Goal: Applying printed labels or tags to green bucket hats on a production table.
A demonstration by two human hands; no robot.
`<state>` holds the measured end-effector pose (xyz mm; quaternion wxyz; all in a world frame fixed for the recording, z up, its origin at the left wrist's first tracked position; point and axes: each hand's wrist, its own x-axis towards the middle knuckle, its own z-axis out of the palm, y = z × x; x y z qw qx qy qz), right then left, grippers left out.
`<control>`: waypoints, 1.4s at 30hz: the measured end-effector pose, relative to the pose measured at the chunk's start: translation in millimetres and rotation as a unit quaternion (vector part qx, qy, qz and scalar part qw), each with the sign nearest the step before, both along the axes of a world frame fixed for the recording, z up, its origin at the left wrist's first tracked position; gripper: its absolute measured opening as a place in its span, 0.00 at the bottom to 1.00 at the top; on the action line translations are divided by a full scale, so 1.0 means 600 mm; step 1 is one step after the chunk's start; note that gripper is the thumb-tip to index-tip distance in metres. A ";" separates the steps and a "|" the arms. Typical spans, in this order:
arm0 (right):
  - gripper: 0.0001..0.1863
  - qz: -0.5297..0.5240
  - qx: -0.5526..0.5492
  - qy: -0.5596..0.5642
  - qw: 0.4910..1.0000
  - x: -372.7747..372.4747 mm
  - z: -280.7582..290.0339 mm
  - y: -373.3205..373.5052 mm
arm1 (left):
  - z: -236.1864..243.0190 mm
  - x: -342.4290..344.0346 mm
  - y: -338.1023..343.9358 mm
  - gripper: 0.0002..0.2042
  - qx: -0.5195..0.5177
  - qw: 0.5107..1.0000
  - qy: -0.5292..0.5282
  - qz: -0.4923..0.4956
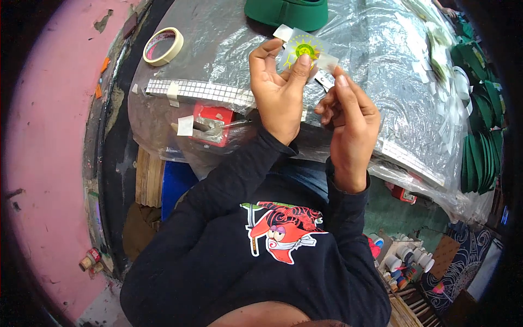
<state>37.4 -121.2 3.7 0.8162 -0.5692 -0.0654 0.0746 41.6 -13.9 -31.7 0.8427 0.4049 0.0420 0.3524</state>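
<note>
My left hand (280, 103) holds up a small clear film decal (305, 48) with a yellow-green sun emblem on it, the thumb pressed over its lower part. My right hand (353, 122) is at the decal's right side. Its thumb and index finger pinch a short whitish translucent strip (327, 62) that overlaps the decal's right edge. Another pale piece (283, 32) sticks at the decal's upper left corner. Just beyond it stands a dark green fabric item (305, 15), partly cut off by the picture's top.
Clear plastic sheeting (376, 82) covers the table. A roll of cream tape (176, 52) lies at the left, near a white gridded strip (201, 90) and a red holder (220, 115). Green cut pieces (480, 161) hang or stack at the far right. Small pots (406, 253) stand lower right.
</note>
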 end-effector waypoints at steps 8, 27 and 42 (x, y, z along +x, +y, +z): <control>0.26 0.054 0.016 -0.001 0.998 -0.021 -0.008 0.021 | 0.003 0.000 0.005 0.20 -0.025 1.000 0.006 0.012; 0.26 0.047 -0.006 -0.007 0.999 -0.017 -0.016 0.022 | 0.000 -0.001 0.005 0.20 -0.031 0.999 -0.010 0.001; 0.25 -0.039 -0.129 -0.110 0.985 -0.022 -0.009 0.013 | 0.004 0.007 0.009 0.25 -0.032 0.999 -0.001 0.024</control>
